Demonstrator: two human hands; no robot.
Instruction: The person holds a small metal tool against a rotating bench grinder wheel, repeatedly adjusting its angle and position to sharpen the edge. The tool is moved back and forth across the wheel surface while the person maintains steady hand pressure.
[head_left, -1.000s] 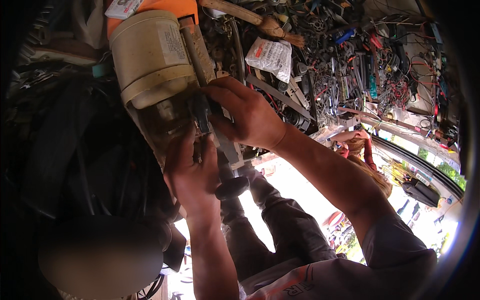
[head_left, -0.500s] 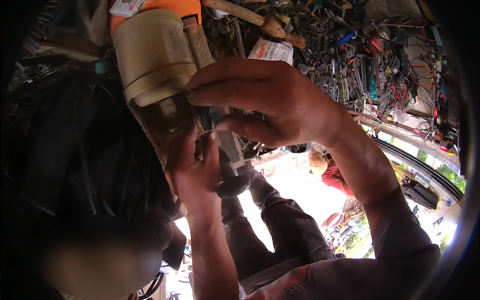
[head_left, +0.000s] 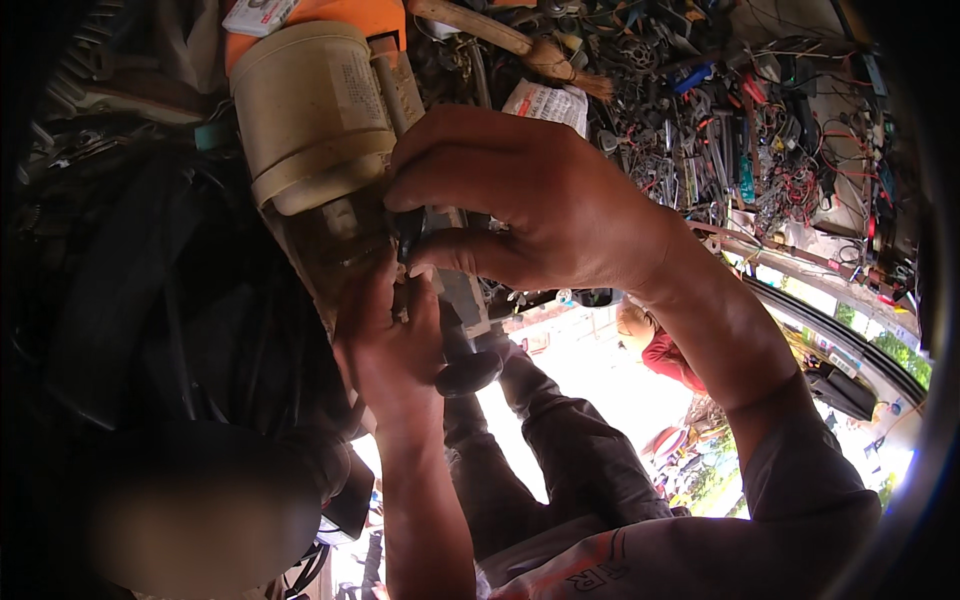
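Note:
A bench machine with a beige cylindrical housing (head_left: pixel 310 110) stands in front of me at the upper left. Just below that housing, my right hand (head_left: pixel 520 205) has its thumb and bent fingers closed around a small dark knob-like part (head_left: pixel 407 230). My left hand (head_left: pixel 390 340) comes up from below, thumb and fingers drawn together right beside that part. Whatever it grips is mostly hidden by the fingers and shadow. To the right of my left hand, a black lever (head_left: pixel 468 372) with a round, flat end sticks out of the machine toward me.
Tools, wires and small metal parts (head_left: pixel 700 150) crowd the bench at the upper right. A wooden-handled brush (head_left: pixel 545 60) and a white printed packet (head_left: pixel 545 105) lie beyond the machine. Dark sheeting (head_left: pixel 170 300) hangs at the left. A person in red (head_left: pixel 670 358) is in the bright area beyond.
My right hand has shifted slightly left, and its thumb has come in closer against the dark part. The left hand stays nearly in place.

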